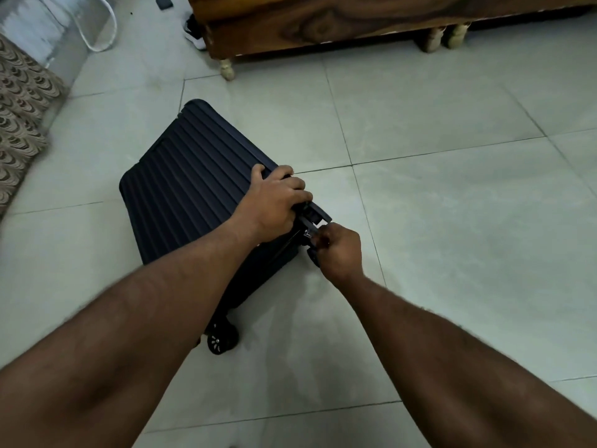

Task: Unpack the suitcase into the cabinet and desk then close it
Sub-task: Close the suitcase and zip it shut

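Both bare arms reach forward and down to the dark ribbed suitcase (197,176), which lies flat and shut on the pale tiled floor (436,205). The left hand (274,202) is laid over the suitcase's near right corner, thumb spread onto the ribbed lid and the fingers curled down over the edge, gripping it. The right hand (339,250) sits just beside that same corner, lower down at the side wall, its fingers bunched and pinching a small metal zip pull (307,235) at the seam.

The zip pull is tiny and partly covered by the fingertips, so its shape is hard to make out. The left forearm hides much of the suitcase's near edge, and the corner wheel by the right hand is mostly covered. One wheel (221,338) shows clearly at the near bottom end, under the left forearm.

Beyond the suitcase stands a piece of wooden furniture (290,24) on short turned legs, cut off at the top of the view. A white cable (109,30) loops on the floor at far left, near a patterned fabric (19,118) that runs off the left edge. A small dark square object (163,1) lies on the tiles at the very top, too small to identify
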